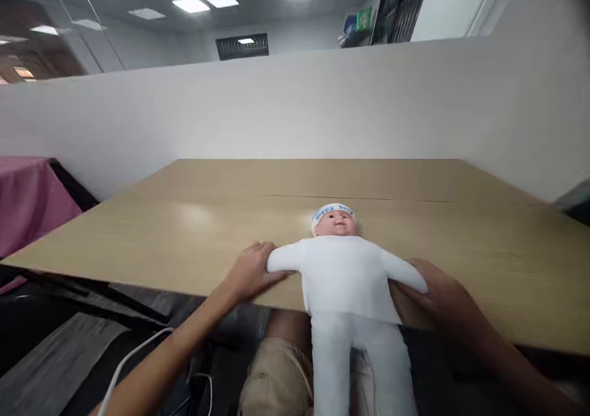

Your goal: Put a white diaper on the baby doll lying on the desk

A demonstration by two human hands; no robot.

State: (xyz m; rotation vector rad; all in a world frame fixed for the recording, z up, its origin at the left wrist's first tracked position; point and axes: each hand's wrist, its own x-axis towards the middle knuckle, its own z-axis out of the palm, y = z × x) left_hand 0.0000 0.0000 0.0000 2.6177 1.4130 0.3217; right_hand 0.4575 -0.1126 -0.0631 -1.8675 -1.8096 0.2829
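Observation:
A baby doll [348, 278] in white clothes lies face up over the near edge of the wooden table [221, 219]. Its head, in a white cap with blue lettering, rests on the tabletop, while the legs hang past the edge above my lap. My left hand [255, 271] is closed around the end of the doll's arm on the left side of the view. On the other side, my right hand [436, 293] grips the opposite arm near its end, thumb underneath. Both doll arms are spread outward.
A white partition wall [295, 109] rises behind the table. Pink cloth [34, 201] drapes over something dark at the left. A white cable [131, 357] runs beside my left forearm, below the table's edge. My legs in tan shorts [276, 379] are under the doll.

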